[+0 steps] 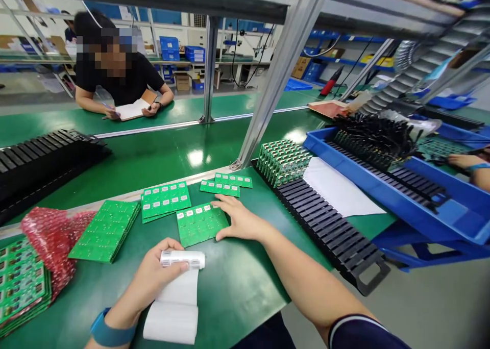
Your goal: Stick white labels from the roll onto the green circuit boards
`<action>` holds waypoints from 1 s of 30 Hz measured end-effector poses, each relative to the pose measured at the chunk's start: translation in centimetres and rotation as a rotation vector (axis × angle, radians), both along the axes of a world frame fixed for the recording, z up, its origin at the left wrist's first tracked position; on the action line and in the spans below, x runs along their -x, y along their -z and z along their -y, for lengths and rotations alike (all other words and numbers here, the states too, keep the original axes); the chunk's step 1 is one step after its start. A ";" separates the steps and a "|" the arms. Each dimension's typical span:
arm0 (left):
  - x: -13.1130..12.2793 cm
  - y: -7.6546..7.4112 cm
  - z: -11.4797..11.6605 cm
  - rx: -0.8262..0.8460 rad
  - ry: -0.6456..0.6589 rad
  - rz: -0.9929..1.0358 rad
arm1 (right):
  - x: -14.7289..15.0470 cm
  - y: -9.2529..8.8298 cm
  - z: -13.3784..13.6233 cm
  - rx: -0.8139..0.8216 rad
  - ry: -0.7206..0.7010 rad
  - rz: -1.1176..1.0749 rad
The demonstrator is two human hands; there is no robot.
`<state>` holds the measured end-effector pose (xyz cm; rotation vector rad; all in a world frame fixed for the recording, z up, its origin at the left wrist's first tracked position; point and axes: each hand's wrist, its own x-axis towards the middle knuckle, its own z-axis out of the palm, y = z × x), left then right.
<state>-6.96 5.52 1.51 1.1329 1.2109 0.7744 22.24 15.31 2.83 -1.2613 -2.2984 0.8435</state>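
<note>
My left hand [151, 272] is closed around a strip of white labels [184, 259], pinched between thumb and fingers. Its blank backing paper [172, 321] hangs in a loop down onto the green table. My right hand [245, 222] reaches over the right end of a green circuit board panel [201, 227], fingers spread, fingertips at its upper right corner and thumb by the lower right edge. White labels run along that panel's top row. Behind it lie a stack of labelled panels [165, 198] and two narrower labelled panels [220, 187].
Left stand a stack of panels [105, 229], red bubble wrap [49, 237] and more boards [23, 280]. A black slotted rack [325, 221] with upright boards and a blue bin [459, 201] are right. A metal post [268, 78] rises ahead; a person [115, 73] writes across the table.
</note>
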 end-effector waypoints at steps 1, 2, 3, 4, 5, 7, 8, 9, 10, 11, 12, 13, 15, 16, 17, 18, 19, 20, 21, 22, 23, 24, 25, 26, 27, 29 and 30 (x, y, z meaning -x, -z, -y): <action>-0.1 -0.1 0.0 0.001 -0.015 -0.016 | 0.0 0.0 0.0 0.010 -0.036 0.035; -0.2 -0.2 0.0 0.000 -0.033 -0.029 | 0.0 0.0 0.0 0.020 -0.056 0.062; -0.3 -0.4 0.1 -0.004 -0.054 -0.039 | -0.1 0.0 -0.1 0.025 -0.058 0.082; -0.5 -0.6 0.2 -0.009 -0.075 -0.047 | -0.1 -0.1 -0.1 0.021 -0.045 0.088; -0.7 -0.8 0.3 -0.017 -0.098 -0.054 | -0.2 -0.2 0.0 0.008 -0.026 0.076; -1.2 -1.2 0.5 -0.036 -0.150 -0.073 | -0.1 -0.7 0.6 -0.031 -0.001 -0.016; -1.5 -1.4 0.6 -0.048 -0.176 -0.082 | 0.2 -0.9 1.2 -0.041 -0.009 -0.090; -1.7 -1.5 0.7 -0.063 -0.202 -0.088 | 0.7 -1.1 2.0 -0.036 -0.035 -0.173; -1.9 -1.5 0.7 -0.081 -0.229 -0.094 | 1.3 -1.3 2.9 -0.017 -0.075 -0.252; -2.1 -1.6 0.8 -0.099 -0.253 -0.098 | 2.0 -1.4 3.8 0.008 -0.119 -0.314; -2.2 -1.5 0.9 -0.114 -0.267 -0.099 | 2.8 -1.4 4.7 0.029 -0.159 -0.357; -2.3 -1.5 1.0 -0.129 -0.271 -0.099 | 3.6 -1.4 5.5 0.039 -0.186 -0.384; -2.4 -1.5 1.1 -0.157 -0.258 -0.088 | 4.9 -1.2 6.4 0.041 -0.192 -0.415; -2.4 -1.5 1.1 -0.174 -0.247 -0.071 | 5.3 -1.1 6.6 0.051 -0.178 -0.430; -2.4 -1.5 1.2 -0.193 -0.235 -0.051 | 5.4 -1.0 6.6 0.073 -0.158 -0.451; -2.4 -1.5 1.2 -0.212 -0.222 -0.034 | 5.4 -0.9 6.4 0.105 -0.137 -0.479; -2.4 -1.5 1.2 -0.227 -0.208 -0.026 | 5.3 -0.8 6.2 0.139 -0.122 -0.509; -2.3 -1.4 1.3 -0.234 -0.192 -0.029 | 5.1 -0.8 6.0 0.162 -0.113 -0.532; -2.2 -1.4 1.3 -0.234 -0.177 -0.041 | 4.9 -0.8 5.8 0.166 -0.111 -0.545; -2.2 -1.3 1.4 -0.230 -0.165 -0.059 | 4.7 -0.8 5.7 0.154 -0.117 -0.545; -2.2 -1.2 1.4 -0.224 -0.159 -0.076 | 4.5 -0.8 5.5 0.131 -0.129 -0.534; -2.1 -1.0 1.5 -0.221 -0.160 -0.091 | 4.4 -0.8 5.5 0.104 -0.145 -0.514; -2.2 -0.9 1.6 -0.223 -0.164 -0.102 | 4.3 -0.9 5.4 0.079 -0.164 -0.491; -2.2 -0.8 1.6 -0.234 -0.171 -0.114 | 4.3 -0.9 5.4 0.058 -0.184 -0.470; -2.3 -0.6 1.7 -0.251 -0.176 -0.128 | 4.3 -1.0 5.4 0.037 -0.202 -0.453; -2.6 -0.5 1.8 -0.290 -0.163 -0.170 | 4.6 -1.3 5.6 -0.028 -0.227 -0.431; -2.8 -0.4 1.9 -0.311 -0.148 -0.191 | 4.9 -1.5 5.9 -0.073 -0.236 -0.423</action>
